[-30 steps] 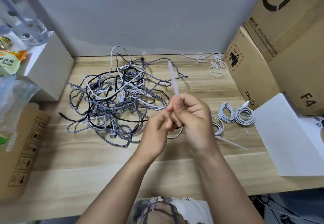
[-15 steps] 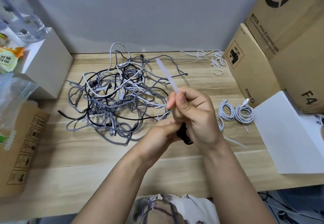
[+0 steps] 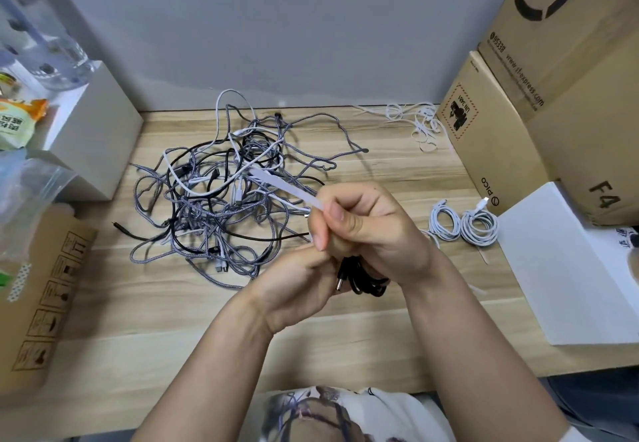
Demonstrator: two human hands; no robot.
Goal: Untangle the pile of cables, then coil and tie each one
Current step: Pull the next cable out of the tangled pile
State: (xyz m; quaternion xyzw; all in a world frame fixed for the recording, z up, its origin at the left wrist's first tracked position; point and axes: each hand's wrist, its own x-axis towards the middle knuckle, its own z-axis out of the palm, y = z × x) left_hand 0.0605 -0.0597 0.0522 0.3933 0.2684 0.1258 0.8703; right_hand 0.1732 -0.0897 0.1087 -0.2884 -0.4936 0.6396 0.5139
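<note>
While your left hand (image 3: 304, 286) cups the light, springy black coil (image 3: 363, 277) just right of the tangled pile (image 3: 221, 192), your right hand (image 3: 370, 227) pinches the thin, slippery white tie (image 3: 287, 187), so grip near its base.

Matt wood-grain table (image 3: 345, 344), braided cables (image 3: 221, 206)

Soft, even daylight; faint shadows under the cables on the surface (image 3: 397, 178); wide-angle bending and blur toward the edges.
</note>
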